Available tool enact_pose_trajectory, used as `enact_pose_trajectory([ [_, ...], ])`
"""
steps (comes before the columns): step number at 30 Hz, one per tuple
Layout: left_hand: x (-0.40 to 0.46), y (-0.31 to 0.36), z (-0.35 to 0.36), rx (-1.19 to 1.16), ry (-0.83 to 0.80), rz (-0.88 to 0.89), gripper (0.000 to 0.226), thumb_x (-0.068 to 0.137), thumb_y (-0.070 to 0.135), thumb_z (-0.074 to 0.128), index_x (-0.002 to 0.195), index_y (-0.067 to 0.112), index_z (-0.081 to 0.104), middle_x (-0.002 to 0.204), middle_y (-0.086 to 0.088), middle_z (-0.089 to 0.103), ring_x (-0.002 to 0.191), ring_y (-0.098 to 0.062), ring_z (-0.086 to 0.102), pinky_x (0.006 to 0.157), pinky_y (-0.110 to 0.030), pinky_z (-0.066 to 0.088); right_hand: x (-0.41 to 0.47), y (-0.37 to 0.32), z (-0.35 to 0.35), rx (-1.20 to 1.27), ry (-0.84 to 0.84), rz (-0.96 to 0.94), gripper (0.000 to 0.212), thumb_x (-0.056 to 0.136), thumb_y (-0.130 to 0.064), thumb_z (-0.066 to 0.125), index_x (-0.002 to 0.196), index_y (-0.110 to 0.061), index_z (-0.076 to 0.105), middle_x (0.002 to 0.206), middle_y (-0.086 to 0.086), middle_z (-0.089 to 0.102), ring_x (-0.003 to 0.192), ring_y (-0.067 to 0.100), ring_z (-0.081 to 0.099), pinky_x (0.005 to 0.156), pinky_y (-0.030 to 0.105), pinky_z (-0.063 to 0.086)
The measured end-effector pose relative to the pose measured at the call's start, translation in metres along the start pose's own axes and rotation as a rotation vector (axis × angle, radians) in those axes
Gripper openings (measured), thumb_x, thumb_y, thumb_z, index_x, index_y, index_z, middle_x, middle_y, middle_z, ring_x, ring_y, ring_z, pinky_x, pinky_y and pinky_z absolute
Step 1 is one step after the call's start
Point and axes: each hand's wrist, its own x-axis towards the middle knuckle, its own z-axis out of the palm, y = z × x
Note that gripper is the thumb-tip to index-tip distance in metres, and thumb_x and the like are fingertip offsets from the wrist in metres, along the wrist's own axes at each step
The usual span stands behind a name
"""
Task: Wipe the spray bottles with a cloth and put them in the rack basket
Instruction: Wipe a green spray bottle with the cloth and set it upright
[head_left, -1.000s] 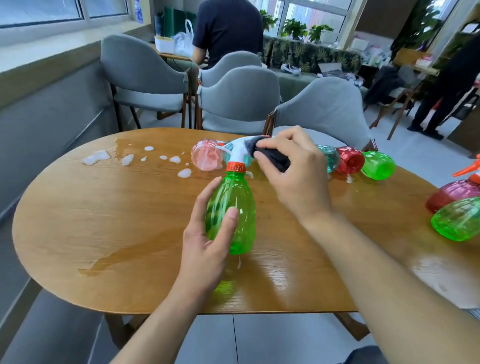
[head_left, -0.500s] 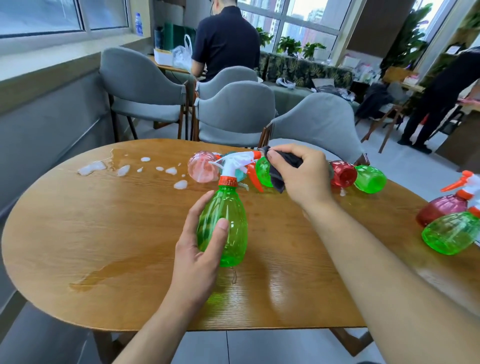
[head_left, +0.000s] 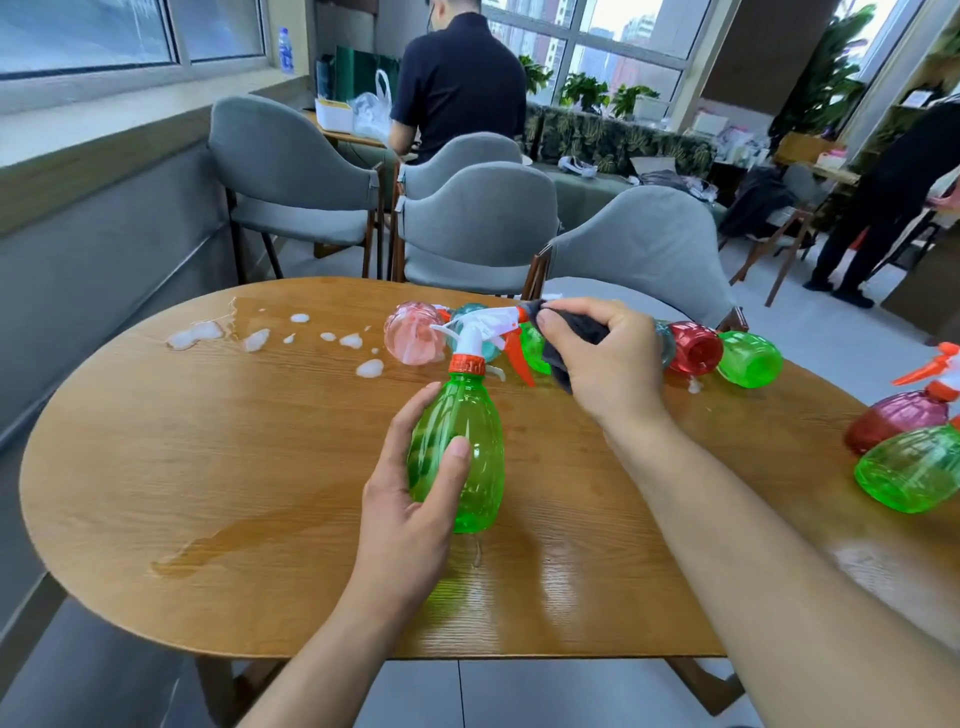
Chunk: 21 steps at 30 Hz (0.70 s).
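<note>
A green spray bottle (head_left: 470, 441) with a white trigger head and orange collar stands upright near the middle of the wooden table (head_left: 234, 467). My left hand (head_left: 410, 499) grips its body from the left. My right hand (head_left: 608, 358) holds a dark cloth (head_left: 566, 345) bunched against the nozzle end of the trigger head. Several more bottles lie on their sides behind: a pink bottle (head_left: 413, 335), a red bottle (head_left: 693, 347) and a green bottle (head_left: 750, 359). No rack basket is in view.
White foam blobs (head_left: 254, 338) and a wet streak (head_left: 223, 545) lie on the table's left half. A red bottle (head_left: 898, 418) and a green bottle (head_left: 914, 470) lie at the right edge. Grey chairs (head_left: 639, 249) stand behind the table. People are farther back.
My right hand with the cloth has slid from over the trigger head out to the right, to the nozzle tip. My left hand keeps its grip on the green bottle.
</note>
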Motion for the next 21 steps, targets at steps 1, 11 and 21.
enact_pose_trajectory([
  [1, 0.001, -0.001, 0.0, 0.005, 0.001, 0.0, 0.044, 0.1, 0.04, 0.066, 0.143, 0.045, 0.057, 0.122, 0.025, 0.07, 0.11, -0.008, 0.071, 0.089, -0.037, 0.064, -0.005, -0.003, -0.002, -0.125, 0.04, -0.117, 0.004, 0.089, -0.029, 0.079, 0.092, -0.031, 0.082, 0.088, -0.008, 0.071, 0.078, 0.001, 0.065, 0.074, 0.023, 0.05],
  [11, -0.001, -0.006, -0.001, 0.07, -0.008, 0.027, 0.046, 0.097, 0.047, 0.065, 0.142, 0.052, 0.056, 0.132, 0.019, 0.068, 0.121, -0.01, 0.068, 0.098, -0.044, 0.062, -0.036, -0.009, 0.006, -0.402, -0.061, -0.539, 0.012, 0.092, -0.026, 0.08, 0.104, -0.022, 0.082, 0.101, -0.003, 0.061, 0.09, 0.012, 0.062, 0.079, 0.037, 0.055],
  [21, 0.0, -0.012, 0.0, 0.192, -0.012, 0.057, 0.055, 0.095, 0.058, 0.061, 0.149, 0.051, 0.051, 0.141, 0.01, 0.066, 0.128, -0.017, 0.065, 0.103, -0.054, 0.057, -0.022, -0.031, 0.023, -0.504, -0.152, -0.588, 0.012, 0.091, -0.031, 0.079, 0.102, -0.026, 0.082, 0.098, -0.006, 0.059, 0.082, 0.016, 0.064, 0.072, 0.04, 0.057],
])
